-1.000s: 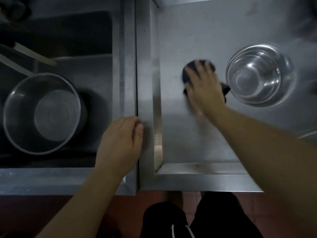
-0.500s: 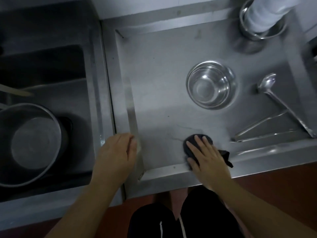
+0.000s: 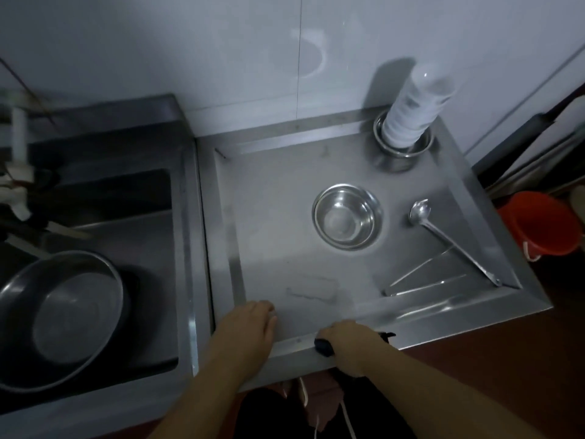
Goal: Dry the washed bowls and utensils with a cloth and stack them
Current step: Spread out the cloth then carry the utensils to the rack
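Observation:
A small steel bowl (image 3: 346,216) stands upright in the middle of the steel drainboard (image 3: 278,198). To its right lie a steel ladle (image 3: 449,240) and thin steel tongs (image 3: 424,282). My right hand (image 3: 351,345) grips a dark cloth (image 3: 324,345) on the drainboard's front rim. My left hand (image 3: 248,327) rests flat on the front left corner, holding nothing. A large steel basin (image 3: 60,315) sits in the sink at the left.
At the back right a steel cup (image 3: 402,153) holds a stack of white disposable cups in clear wrap. A red bucket (image 3: 543,228) stands on the floor beyond the right edge. A tap and utensils (image 3: 19,185) lie over the sink's far side.
My right hand has dragged the cloth from beside the bowl back to the front rim and now curls round it. The view has pulled back and up.

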Demonstrator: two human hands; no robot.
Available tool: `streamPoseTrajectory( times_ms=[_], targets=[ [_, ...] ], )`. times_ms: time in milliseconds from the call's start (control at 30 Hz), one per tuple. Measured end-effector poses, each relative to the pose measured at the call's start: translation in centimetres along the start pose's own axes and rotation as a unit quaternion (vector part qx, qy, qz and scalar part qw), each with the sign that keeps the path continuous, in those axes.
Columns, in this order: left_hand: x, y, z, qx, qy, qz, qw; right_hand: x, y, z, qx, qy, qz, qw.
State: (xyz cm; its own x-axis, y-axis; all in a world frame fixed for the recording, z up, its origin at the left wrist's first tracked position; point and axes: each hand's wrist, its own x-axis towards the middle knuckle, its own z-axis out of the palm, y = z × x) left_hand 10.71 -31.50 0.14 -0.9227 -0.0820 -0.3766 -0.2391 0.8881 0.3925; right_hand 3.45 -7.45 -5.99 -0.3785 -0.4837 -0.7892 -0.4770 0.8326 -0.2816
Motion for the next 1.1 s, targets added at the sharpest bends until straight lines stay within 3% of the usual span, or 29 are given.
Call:
streamPoseTrajectory(
  times_ms=[67, 133, 267, 367, 500, 633, 833, 967, 1100],
  targets=[
    [-0.3, 1.3, -0.3, 0.003, 0.001, -0.004, 1.0, -1.1, -0.4, -1.9, 0.043, -0.012, 0.013, 0.999],
    [-0.4, 3.0, -0.5, 0.004, -0.002, -0.007, 1.0, -2.7, -0.4, -3.8, 0.129, 0.025, 0.023, 0.991],
    [-0.7, 7.9, -1.0, 0.008, 0.005, -0.022, 1.0, -7.1, 1.5, -7.1, 0.32, 0.106, 0.045, 0.94],
    [-1.4, 12.4, -1.4, -0.022, 0.014, -0.045, 0.999, -10.7, 3.9, -9.0, 0.495, 0.139, 0.043, 0.856],
    [-2.3, 18.8, -1.7, -0.101, 0.006, -0.069, 0.992, -15.5, 6.6, -11.5, 0.705, 0.138, 0.003, 0.696],
    [-3.0, 24.3, -2.9, -0.258, 0.015, -0.113, 0.959, -19.6, 7.7, -13.9, 0.775, 0.12, -0.032, 0.619],
    [-4.5, 28.4, -5.1, -0.509, 0.018, -0.135, 0.85, -23.8, 7.4, -15.8, 0.795, 0.085, -0.084, 0.595],
    [-5.3, 28.5, -6.9, -0.583, 0.065, -0.127, 0.8, -25.3, 6.7, -16.4, 0.808, 0.084, -0.114, 0.572],
    [-6.1, 27.1, -9.4, -0.619, 0.118, -0.119, 0.767, -26.5, 5.6, -16.8, 0.802, 0.07, -0.139, 0.576]
  ],
)
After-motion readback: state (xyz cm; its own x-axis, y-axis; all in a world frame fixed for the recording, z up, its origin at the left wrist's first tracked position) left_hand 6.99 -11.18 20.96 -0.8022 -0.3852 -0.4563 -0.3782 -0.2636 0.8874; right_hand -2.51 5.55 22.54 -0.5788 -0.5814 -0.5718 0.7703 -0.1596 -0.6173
